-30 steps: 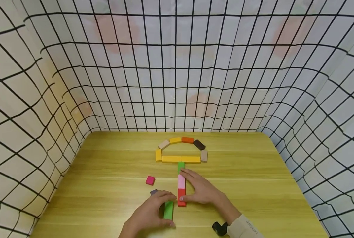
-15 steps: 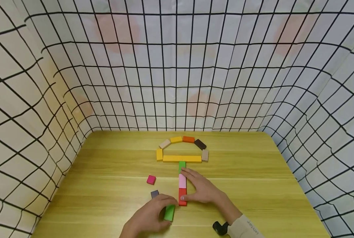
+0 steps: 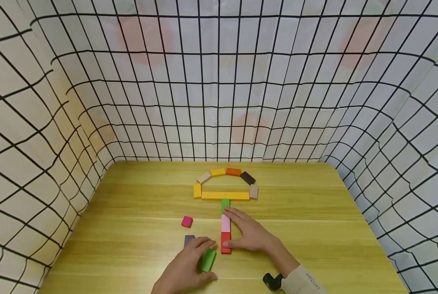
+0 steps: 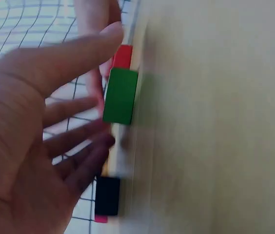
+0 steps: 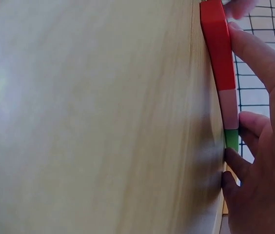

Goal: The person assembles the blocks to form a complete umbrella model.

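Observation:
In the head view, a green block (image 3: 207,260) lies slanted on the table, between the thumb and fingers of my left hand (image 3: 184,263). That hand is spread around it, with gaps beside the block. A dark grey block (image 3: 189,240) pokes out just past the left knuckles. My right hand (image 3: 252,232) rests along a straight column of a red block (image 3: 225,242), a pink block (image 3: 225,223) and a smaller-looking green block (image 3: 225,204). Its thumb touches the red one, and its extended fingertips reach the green one. The right wrist view shows this column edge-on.
Two yellow blocks (image 3: 225,196) form a bar above the column. Over it arches a row of several blocks, including an orange one (image 3: 233,172) and a dark brown one (image 3: 247,178). A magenta block (image 3: 187,221) lies left of the column. Black wire mesh (image 3: 219,83) surrounds the wooden table (image 3: 307,220).
The green block by my left hand has turned from nearly upright to slanted, and my left fingers have loosened around it. The dark grey block has rotated slightly. My right hand stays put.

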{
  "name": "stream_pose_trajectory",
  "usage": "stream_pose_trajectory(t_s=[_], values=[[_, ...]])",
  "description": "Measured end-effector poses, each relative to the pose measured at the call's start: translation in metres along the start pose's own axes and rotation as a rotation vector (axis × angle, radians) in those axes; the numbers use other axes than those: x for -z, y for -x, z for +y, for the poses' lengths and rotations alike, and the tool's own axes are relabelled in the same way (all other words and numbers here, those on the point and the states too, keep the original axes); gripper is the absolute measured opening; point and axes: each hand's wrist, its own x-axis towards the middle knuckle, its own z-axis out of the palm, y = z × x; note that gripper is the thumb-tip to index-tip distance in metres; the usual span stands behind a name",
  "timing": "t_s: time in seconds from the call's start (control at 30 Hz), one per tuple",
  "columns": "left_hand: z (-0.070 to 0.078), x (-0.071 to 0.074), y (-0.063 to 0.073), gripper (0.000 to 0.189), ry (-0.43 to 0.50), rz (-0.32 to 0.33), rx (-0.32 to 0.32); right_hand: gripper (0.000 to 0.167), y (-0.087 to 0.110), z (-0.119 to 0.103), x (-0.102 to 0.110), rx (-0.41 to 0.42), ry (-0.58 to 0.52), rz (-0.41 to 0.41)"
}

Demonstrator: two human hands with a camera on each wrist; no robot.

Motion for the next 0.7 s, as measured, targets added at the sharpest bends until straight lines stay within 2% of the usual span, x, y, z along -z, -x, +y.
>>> stream_pose_trajectory(t_s=[0.07,0.17,0.3,0.43,0.57,0.7], values=[[0.003,0.001,0.001,0.071,0.0,0.007,0.049,0.1,-0.001,0.0,-0.001,0.0,0.002,0.002],[0.008,0.004,0.0,0.064,0.015,-0.02,0.114,0.101,-0.001,0.001,-0.001,0.003,0.004,0.008],[0.01,0.005,-0.002,0.061,0.06,-0.059,0.136,0.1,0.0,-0.001,0.002,0.0,-0.01,0.008],[0.008,0.001,-0.003,0.058,0.109,-0.035,0.116,0.1,0.001,-0.002,0.002,-0.005,-0.018,0.003],[0.005,-0.004,-0.005,0.046,0.186,-0.002,0.09,0.1,0.001,-0.002,0.002,0.0,-0.02,0.005],[0.004,-0.009,-0.006,0.04,0.267,-0.003,0.068,0.101,0.001,-0.002,0.002,-0.006,-0.024,0.0]])
